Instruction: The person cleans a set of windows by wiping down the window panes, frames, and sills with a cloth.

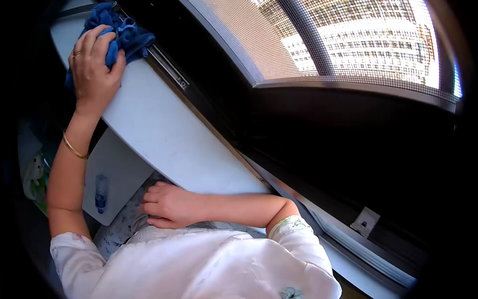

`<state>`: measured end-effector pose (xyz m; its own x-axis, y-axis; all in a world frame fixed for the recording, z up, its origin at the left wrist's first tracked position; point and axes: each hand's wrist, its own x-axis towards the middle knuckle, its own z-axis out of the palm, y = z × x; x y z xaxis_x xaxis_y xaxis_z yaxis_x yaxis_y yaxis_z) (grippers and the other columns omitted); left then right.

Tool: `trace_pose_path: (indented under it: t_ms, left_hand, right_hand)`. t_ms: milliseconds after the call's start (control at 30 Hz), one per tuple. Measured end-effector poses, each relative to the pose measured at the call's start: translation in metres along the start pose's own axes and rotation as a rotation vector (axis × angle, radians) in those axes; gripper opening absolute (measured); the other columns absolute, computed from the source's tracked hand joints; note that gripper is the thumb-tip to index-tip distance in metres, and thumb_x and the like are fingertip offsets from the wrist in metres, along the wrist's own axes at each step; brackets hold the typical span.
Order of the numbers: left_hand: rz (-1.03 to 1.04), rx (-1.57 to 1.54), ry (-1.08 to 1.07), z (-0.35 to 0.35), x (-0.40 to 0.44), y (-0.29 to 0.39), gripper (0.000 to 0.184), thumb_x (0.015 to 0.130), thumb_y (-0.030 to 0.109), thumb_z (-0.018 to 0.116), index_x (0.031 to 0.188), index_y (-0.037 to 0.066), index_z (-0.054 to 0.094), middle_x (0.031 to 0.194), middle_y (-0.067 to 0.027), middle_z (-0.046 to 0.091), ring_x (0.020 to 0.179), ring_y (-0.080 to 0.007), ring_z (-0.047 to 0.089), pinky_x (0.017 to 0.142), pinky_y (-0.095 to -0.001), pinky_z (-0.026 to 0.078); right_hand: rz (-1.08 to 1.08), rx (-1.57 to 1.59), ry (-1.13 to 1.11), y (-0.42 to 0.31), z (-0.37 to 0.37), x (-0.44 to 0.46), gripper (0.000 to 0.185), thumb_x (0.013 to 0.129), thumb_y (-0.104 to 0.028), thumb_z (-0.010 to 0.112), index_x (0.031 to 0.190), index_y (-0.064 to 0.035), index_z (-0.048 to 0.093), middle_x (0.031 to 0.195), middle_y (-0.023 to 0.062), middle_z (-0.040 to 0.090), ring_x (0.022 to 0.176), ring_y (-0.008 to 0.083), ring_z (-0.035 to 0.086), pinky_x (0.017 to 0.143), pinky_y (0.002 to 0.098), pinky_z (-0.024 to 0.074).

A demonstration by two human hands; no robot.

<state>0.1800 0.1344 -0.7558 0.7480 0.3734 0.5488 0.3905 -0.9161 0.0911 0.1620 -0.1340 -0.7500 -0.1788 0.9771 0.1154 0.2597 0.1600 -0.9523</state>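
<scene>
My left hand (94, 70), wearing a ring, is closed on a crumpled blue cloth (130, 42) and presses it onto the far end of the white windowsill (164, 134). The cloth bunches up against the dark window frame beside it. My right hand (172, 205) lies palm down near my lap, by the sill's near edge. Its fingers are loosely bent and a little apart, and I see nothing in them. What lies under its palm is hidden.
A window screen (348, 55) in a dark frame slopes along the right, with a metal track (169, 67) beside the sill. Below left, a plastic bottle (101, 193) lies on a pale surface (122, 159). A plush toy (35, 169) is at the far left.
</scene>
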Motion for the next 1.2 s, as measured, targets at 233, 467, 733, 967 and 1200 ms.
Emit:
trace_pose_path:
  t_ms: [233, 467, 733, 967, 1200]
  left_hand:
    - [0.052, 0.03, -0.063, 0.004, -0.003, -0.014, 0.029, 0.09, 0.019, 0.059, 0.117, 0.009, 0.056, 0.13, -0.0072, 0.052, 0.122, -0.0283, 0.046, 0.106, -0.0408, 0.031]
    - [0.017, -0.033, -0.021, 0.002, 0.001, -0.006, 0.029, 0.083, 0.016, 0.064, 0.11, 0.008, 0.058, 0.125, -0.0068, 0.055, 0.118, -0.029, 0.047, 0.099, -0.04, 0.034]
    - [-0.021, -0.009, -0.006, -0.004, 0.004, 0.0, 0.029, 0.085, 0.019, 0.062, 0.111, 0.008, 0.057, 0.126, -0.0089, 0.054, 0.122, -0.0298, 0.044, 0.102, -0.0435, 0.031]
    - [-0.032, 0.036, 0.035, 0.005, 0.003, 0.002, 0.027, 0.085, 0.025, 0.061, 0.109, 0.014, 0.059, 0.121, -0.0053, 0.054, 0.117, -0.0259, 0.046, 0.099, -0.0443, 0.033]
    - [-0.197, -0.192, -0.087, -0.028, -0.014, 0.057, 0.025, 0.084, 0.023, 0.062, 0.106, 0.011, 0.061, 0.116, -0.006, 0.058, 0.114, -0.0281, 0.05, 0.098, -0.0437, 0.037]
  right_hand:
    - [0.012, 0.075, 0.091, 0.002, 0.001, 0.001, 0.023, 0.085, -0.014, 0.058, 0.103, -0.0011, 0.061, 0.087, 0.0126, 0.056, 0.082, 0.0289, 0.053, 0.076, 0.0387, 0.0413]
    - [0.024, 0.087, 0.067, -0.002, -0.004, 0.003, 0.024, 0.086, -0.014, 0.057, 0.105, -0.0012, 0.06, 0.088, 0.0126, 0.056, 0.082, 0.0294, 0.053, 0.076, 0.0393, 0.0415]
    - [0.024, -0.069, -0.044, -0.001, -0.001, 0.006, 0.03, 0.083, -0.023, 0.062, 0.105, -0.0025, 0.061, 0.092, 0.0124, 0.058, 0.086, 0.0289, 0.055, 0.078, 0.0392, 0.0427]
    - [0.06, -0.593, 0.079, -0.007, 0.017, 0.005, 0.028, 0.077, -0.023, 0.068, 0.095, -0.0029, 0.062, 0.093, 0.0107, 0.059, 0.09, 0.028, 0.057, 0.079, 0.0383, 0.0448]
    - [0.247, -0.481, 0.71, -0.092, 0.015, -0.047, 0.039, 0.081, -0.018, 0.066, 0.116, -0.0043, 0.057, 0.118, 0.017, 0.055, 0.108, 0.035, 0.053, 0.092, 0.0412, 0.0444]
